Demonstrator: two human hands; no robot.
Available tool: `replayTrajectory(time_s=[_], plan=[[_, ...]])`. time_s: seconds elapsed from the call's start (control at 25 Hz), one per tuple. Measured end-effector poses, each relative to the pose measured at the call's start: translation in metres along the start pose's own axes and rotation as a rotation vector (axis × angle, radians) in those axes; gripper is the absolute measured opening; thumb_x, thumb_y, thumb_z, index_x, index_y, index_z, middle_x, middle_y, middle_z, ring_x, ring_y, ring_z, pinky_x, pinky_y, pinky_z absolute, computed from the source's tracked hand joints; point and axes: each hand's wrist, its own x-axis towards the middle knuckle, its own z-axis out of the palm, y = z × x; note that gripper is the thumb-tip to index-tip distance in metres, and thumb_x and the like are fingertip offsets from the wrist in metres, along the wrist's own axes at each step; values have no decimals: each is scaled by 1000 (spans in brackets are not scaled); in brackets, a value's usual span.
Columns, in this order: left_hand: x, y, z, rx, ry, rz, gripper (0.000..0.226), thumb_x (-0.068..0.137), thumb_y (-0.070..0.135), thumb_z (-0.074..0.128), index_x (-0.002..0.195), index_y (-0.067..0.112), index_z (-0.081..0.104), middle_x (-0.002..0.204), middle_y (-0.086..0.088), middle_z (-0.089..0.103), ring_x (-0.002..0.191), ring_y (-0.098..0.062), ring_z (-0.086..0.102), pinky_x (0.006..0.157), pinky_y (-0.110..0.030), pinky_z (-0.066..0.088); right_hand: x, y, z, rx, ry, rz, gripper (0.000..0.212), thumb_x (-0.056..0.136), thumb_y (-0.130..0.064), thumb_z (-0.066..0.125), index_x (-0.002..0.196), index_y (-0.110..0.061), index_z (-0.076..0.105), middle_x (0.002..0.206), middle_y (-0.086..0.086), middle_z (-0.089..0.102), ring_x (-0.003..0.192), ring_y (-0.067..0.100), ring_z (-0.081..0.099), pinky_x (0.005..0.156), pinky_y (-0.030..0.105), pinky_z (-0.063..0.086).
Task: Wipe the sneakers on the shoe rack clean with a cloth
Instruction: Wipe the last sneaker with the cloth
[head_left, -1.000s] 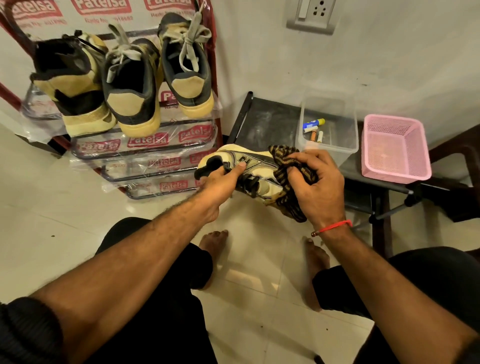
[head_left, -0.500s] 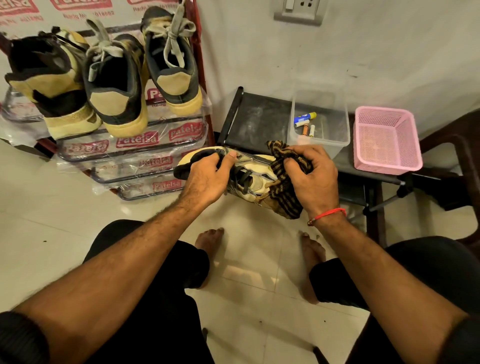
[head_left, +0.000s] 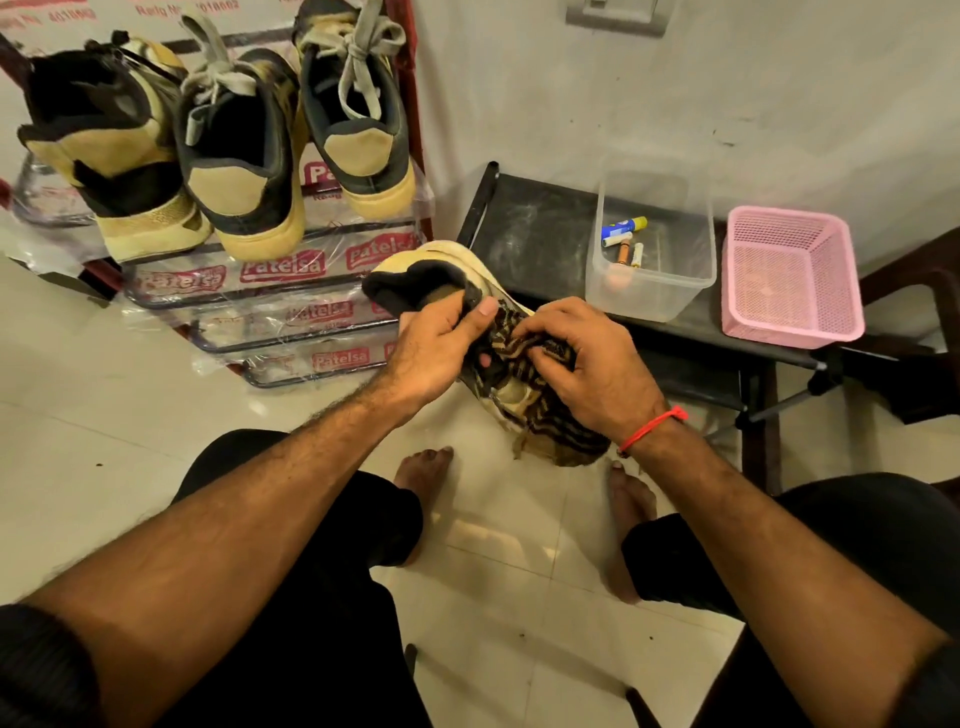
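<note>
Gripping sneaker (head_left: 447, 270) collar: left hand (head_left: 434, 353) fingers curled | right hand (head_left: 587, 358) fingers clutching cloth (head_left: 519, 353) against it

Glossy floor tiles (head_left: 130, 426), plastic-wrapped metal shoe rack (head_left: 270, 306), striped woven cloth (head_left: 524, 358), clear plastic tub (head_left: 654, 291), pink plastic mesh basket (head_left: 789, 322).

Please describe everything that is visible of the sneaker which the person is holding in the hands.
The sneaker is cream-yellow with a thick pale sole edge and a black collar and lining; it looks like suede or fabric. It is held in the air above the floor, in front of the shoe rack, tilted, heel end away from the person. The left hand grips it at the collar. The right hand presses a striped brown-black cloth onto its middle, which hides the front part.
</note>
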Motion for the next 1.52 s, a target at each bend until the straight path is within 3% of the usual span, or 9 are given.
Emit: replayTrajectory(time_s=[0.16, 0.32, 0.52, 0.8, 1.0, 1.12, 1.28, 1.4, 1.52], plan=[[-15, 11, 15, -67, -205, 59, 56, 99, 51, 50, 106, -2, 64, 91, -12, 70, 79, -16, 66, 73, -30, 55, 19, -1, -9, 176, 233, 44, 24, 91, -11, 66, 114, -14, 69, 113, 1, 67, 108, 9, 60, 99, 27, 49], [-11, 19, 9, -229, -63, -10, 44, 104, 48, 48, 113, 12, 72, 115, -10, 75, 109, -20, 70, 104, -41, 52, 3, -7, -15, 190, 16, -8, 20, 86, -13, 68, 105, -15, 72, 107, -2, 67, 100, 5, 62, 95, 20, 49], [-14, 20, 4, -110, -1, 72, 42, 106, 42, 49, 108, 7, 72, 105, -14, 75, 95, -20, 71, 92, -43, 54, -12, -20, -27, 191, -271, -153, 20, 82, -20, 69, 101, -16, 76, 104, -6, 67, 97, 6, 64, 91, 19, 51], [-19, 21, 16, -228, -66, 53, 41, 108, 38, 44, 103, 13, 75, 99, -12, 78, 92, -23, 73, 89, -41, 56, 11, 2, -20, 154, 147, 74, 21, 90, -9, 65, 109, -14, 73, 111, 1, 65, 101, 7, 60, 96, 26, 50], [-10, 20, 6, -45, 34, 132, 70, 99, 60, 45, 96, -6, 67, 91, -26, 70, 81, -31, 67, 87, -58, 53, -15, -35, -23, 253, -265, -196, 19, 82, -10, 69, 99, -13, 76, 106, -1, 68, 99, 9, 64, 93, 23, 51], [-10, 17, 4, -4, 16, 144, 58, 102, 56, 44, 90, 7, 73, 83, -15, 73, 78, -31, 69, 78, -47, 56, -20, -46, -28, 300, -478, -309, 19, 83, -7, 71, 100, -12, 76, 106, -1, 67, 98, 11, 64, 90, 23, 52], [-16, 23, 9, -70, -49, 122, 44, 108, 38, 46, 73, 36, 73, 73, 6, 65, 72, -8, 60, 71, -29, 47, -6, -15, -26, 171, -168, -222, 21, 85, -8, 68, 104, -12, 75, 108, 0, 65, 100, 10, 62, 96, 24, 49], [-16, 24, 9, -200, -34, 73, 38, 107, 41, 46, 97, 23, 77, 93, -4, 79, 89, -19, 74, 87, -36, 57, 6, 8, -21, 113, 39, -34, 21, 87, -9, 65, 106, -11, 73, 106, 0, 65, 97, 8, 61, 93, 30, 52], [-13, 24, 4, -197, 34, 45, 53, 106, 45, 47, 89, 4, 75, 85, -10, 75, 79, -22, 70, 80, -37, 54, -4, -1, -26, 224, -52, -62, 20, 85, -11, 65, 104, -11, 73, 104, -2, 65, 98, 7, 62, 91, 27, 52]])
